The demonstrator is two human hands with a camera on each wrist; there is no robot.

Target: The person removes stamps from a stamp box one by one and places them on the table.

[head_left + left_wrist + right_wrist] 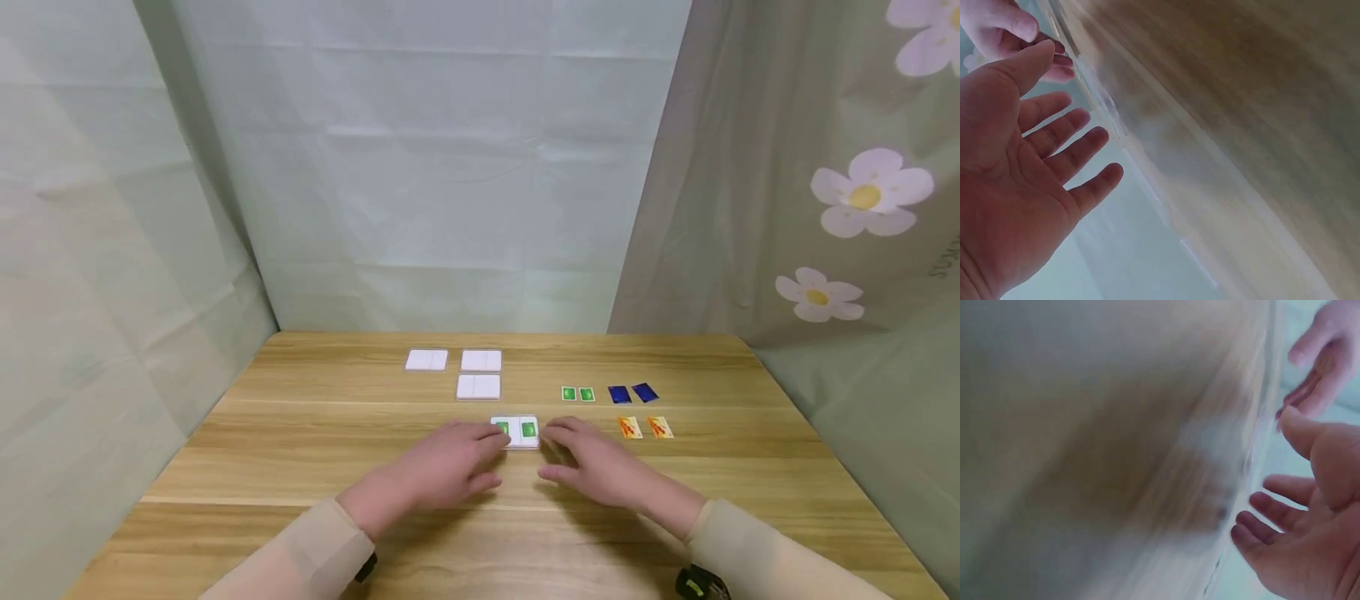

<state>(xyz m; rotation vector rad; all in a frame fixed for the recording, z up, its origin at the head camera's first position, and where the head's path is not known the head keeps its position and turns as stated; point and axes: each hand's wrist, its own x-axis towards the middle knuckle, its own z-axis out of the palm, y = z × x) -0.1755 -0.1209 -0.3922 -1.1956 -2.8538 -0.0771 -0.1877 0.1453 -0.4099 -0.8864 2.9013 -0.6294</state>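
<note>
A clear-edged white card case lies flat on the table between my two hands, with two small green cards on it side by side. My left hand is at its left side, and its fingertips overlap that edge and part of one green card in the head view. Fingers spread and palm bare, the left hand holds nothing in its wrist view. Just right of the case is my right hand, thumb apart from loosely bent fingers. Nothing shows in the right hand in its wrist view either.
Three more white cases lie further back, left of centre. To the right are two green cards, two dark blue cards and two orange-and-yellow cards. Pale curtains surround the wooden table on three sides.
</note>
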